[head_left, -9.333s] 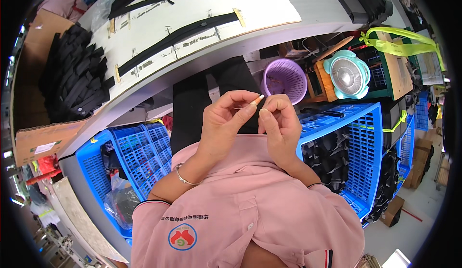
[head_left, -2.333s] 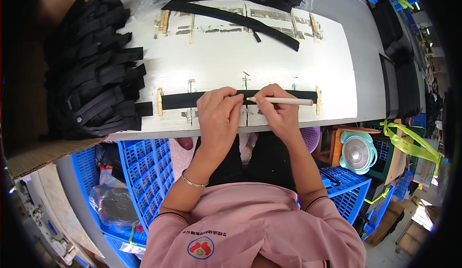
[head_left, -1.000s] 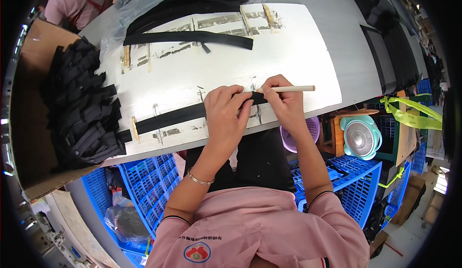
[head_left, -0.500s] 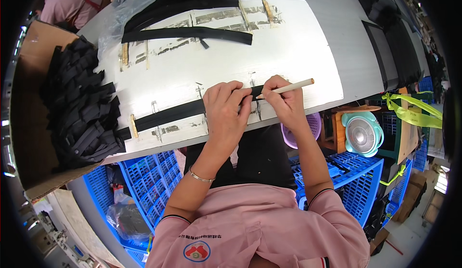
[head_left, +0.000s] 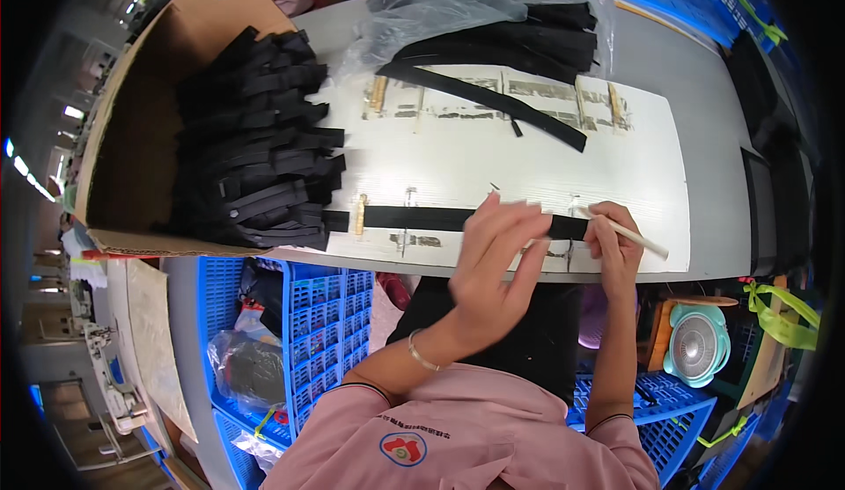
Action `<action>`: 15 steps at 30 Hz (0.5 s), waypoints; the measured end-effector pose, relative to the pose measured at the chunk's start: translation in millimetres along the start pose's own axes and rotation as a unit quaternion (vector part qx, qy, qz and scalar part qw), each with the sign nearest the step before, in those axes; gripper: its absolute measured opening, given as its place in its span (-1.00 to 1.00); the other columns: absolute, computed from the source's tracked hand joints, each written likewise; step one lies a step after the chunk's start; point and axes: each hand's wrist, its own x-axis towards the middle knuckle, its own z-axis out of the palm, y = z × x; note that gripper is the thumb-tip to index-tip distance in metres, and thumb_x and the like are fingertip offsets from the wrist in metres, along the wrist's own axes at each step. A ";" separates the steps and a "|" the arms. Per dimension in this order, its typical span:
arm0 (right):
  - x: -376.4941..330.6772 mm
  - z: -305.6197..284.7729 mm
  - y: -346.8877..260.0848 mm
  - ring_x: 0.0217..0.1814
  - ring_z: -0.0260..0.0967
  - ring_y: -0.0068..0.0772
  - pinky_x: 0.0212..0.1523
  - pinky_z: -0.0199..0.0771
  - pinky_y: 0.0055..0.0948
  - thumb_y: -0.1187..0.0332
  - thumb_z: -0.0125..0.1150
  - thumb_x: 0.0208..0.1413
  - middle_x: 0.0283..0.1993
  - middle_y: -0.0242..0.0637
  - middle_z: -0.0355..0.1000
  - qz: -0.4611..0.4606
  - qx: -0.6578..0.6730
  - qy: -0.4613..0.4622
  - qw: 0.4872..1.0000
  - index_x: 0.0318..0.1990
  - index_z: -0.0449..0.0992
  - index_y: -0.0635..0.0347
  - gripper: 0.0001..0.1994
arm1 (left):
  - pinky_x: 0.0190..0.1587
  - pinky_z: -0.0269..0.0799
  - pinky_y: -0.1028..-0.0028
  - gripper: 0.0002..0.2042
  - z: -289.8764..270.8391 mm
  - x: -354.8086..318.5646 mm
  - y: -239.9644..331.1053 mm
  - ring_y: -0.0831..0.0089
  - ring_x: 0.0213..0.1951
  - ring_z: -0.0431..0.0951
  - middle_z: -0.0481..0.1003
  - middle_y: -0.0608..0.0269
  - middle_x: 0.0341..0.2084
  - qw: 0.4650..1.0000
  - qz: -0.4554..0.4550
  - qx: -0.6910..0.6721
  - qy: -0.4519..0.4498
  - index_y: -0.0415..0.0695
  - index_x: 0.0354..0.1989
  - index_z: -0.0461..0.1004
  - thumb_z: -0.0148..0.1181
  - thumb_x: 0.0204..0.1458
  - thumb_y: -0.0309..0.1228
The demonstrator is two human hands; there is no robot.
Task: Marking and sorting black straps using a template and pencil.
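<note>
A long black fabric strip [head_left: 418,217] lies straight along the near edge of a white board [head_left: 458,164] that has smudged marks on it. My left hand [head_left: 497,270] hovers over the strip's middle, fingers stretched out, slightly blurred and holding nothing. At the strip's right part, my right hand [head_left: 616,248] pinches a white pencil [head_left: 645,242]. Its tip is near the strip's upper edge, beside a cross mark on the board. Farther up the board, another black strip [head_left: 493,98] rests at a slant, a small dark piece by it.
On the left stands an open cardboard box [head_left: 132,156] with many black strips [head_left: 264,151] spilling over its side. Clear plastic [head_left: 422,15] and stacked black strips [head_left: 519,46] lie at the back. Blue crates [head_left: 330,332] and a turquoise fan [head_left: 698,345] sit below the table.
My left hand has lifted off the strip and its fingers have straightened. My right hand still holds the pencil, now tilted the other way. The view has turned, bringing more of the box in.
</note>
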 end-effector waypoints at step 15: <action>42.3 47.6 -6.0 -0.24 0.49 -0.06 -0.25 0.45 -0.21 0.22 0.39 0.08 -0.22 -0.18 0.43 -0.192 -0.471 0.017 0.861 -0.04 0.47 0.11 -0.65 | 0.06 0.28 0.21 -0.94 -120.7 9.2 68.7 0.42 -0.29 0.46 0.49 0.43 -0.37 0.957 0.223 -0.111 0.150 0.00 -0.37 0.44 0.18 0.12 -0.47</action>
